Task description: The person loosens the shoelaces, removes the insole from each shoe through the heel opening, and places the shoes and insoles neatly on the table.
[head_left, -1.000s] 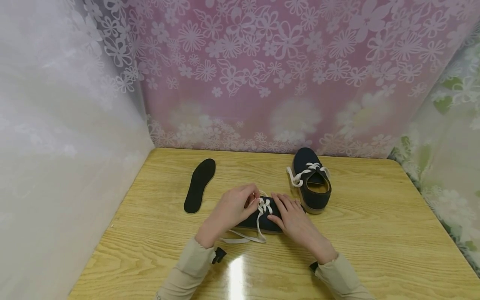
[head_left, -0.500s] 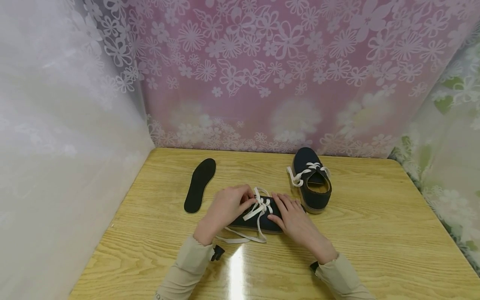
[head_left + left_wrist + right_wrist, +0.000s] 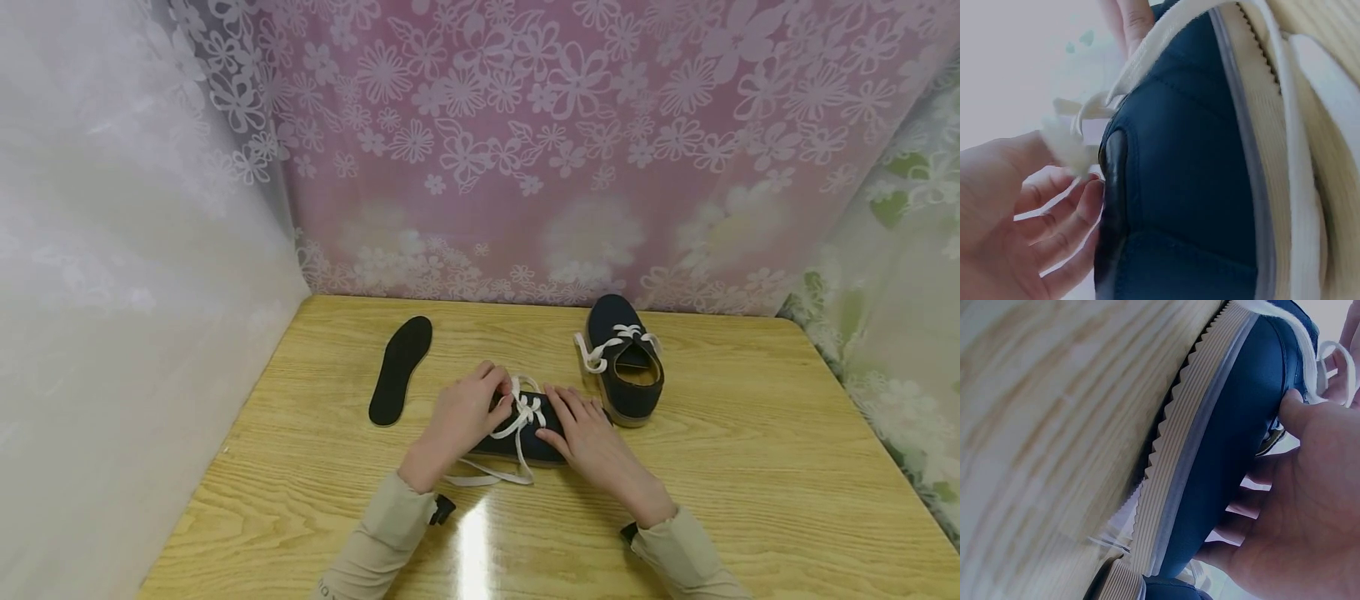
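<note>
A dark navy lace-up sneaker (image 3: 546, 451) lies sideways to me on the table, toe to the right. Over its toe end my right hand (image 3: 592, 440) holds it down, the thumb on the near side of the upper, as the right wrist view also shows. At the lacing my left hand (image 3: 463, 414) pinches a white shoelace (image 3: 1072, 147), blurred in the left wrist view, with the fingertips close to the shoe's opening. Another length of the white lace hangs over the near side and trails onto the table. The shoe's heel end is partly hidden behind my left hand.
A matching sneaker (image 3: 633, 407) with tied white laces stands at the back right, close to my right fingers. A black insole (image 3: 401, 367) lies at the back left of the wooden table (image 3: 300, 500). Floral curtains (image 3: 487, 217) border the table's back and sides.
My left hand first drew back left, and a lace end came into view over the shoe. It has since moved slightly right and up with the lace. My right hand stays in place.
</note>
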Motion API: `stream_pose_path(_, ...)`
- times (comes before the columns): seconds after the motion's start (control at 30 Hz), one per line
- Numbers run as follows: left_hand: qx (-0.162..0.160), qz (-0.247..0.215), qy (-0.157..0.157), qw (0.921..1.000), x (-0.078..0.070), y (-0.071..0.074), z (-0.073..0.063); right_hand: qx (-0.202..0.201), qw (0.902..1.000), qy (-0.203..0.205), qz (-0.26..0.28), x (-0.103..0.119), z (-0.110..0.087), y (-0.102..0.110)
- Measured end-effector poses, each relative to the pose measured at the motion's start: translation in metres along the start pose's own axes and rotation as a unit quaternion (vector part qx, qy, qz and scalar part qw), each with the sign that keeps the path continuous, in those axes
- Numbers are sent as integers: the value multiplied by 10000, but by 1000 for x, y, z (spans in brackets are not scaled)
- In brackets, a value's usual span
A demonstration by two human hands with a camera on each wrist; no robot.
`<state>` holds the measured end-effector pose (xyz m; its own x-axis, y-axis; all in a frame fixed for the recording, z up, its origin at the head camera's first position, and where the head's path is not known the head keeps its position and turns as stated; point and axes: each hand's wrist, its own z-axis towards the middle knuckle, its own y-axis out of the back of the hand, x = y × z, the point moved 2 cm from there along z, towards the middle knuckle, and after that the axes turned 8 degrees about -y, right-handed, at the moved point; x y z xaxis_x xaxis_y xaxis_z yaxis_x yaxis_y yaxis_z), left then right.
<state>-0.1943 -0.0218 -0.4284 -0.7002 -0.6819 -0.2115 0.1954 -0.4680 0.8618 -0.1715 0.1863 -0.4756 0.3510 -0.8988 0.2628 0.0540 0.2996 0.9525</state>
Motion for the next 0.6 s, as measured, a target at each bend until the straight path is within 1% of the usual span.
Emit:
stream_pose_path(0.1, -297, -118, 12, 9995, 3, 7, 1, 17, 10000, -18, 22, 0, 0, 0)
stream_pose_path(0.2, -636, -340, 132, 9973, 6, 15, 2, 14, 10000, -29, 49, 0, 0, 0)
stream_pose_path(0.3, -1042, -671, 198, 9921, 8, 25, 3, -15, 10000, -6, 56, 0, 0, 0)
stream_pose_path(0.37, -1226, -897, 160, 9883, 9, 31, 3, -42, 10000, 11, 51, 0, 0, 0)
stream_pose_path(0.43, -1250, -1122, 51, 9858, 9, 34, 3, -64, 10000, 24, 49, 0, 0, 0)
stream_pose_path(0.5, -1144, -1332, -19, 9845, 8, 34, 3, -84, 10000, 34, 42, 0, 0, 0)
stream_pose_path(0.6, -955, -1745, -101, 9800, 8, 32, 3, -103, 9999, 53, 16, 0, 0, 0)
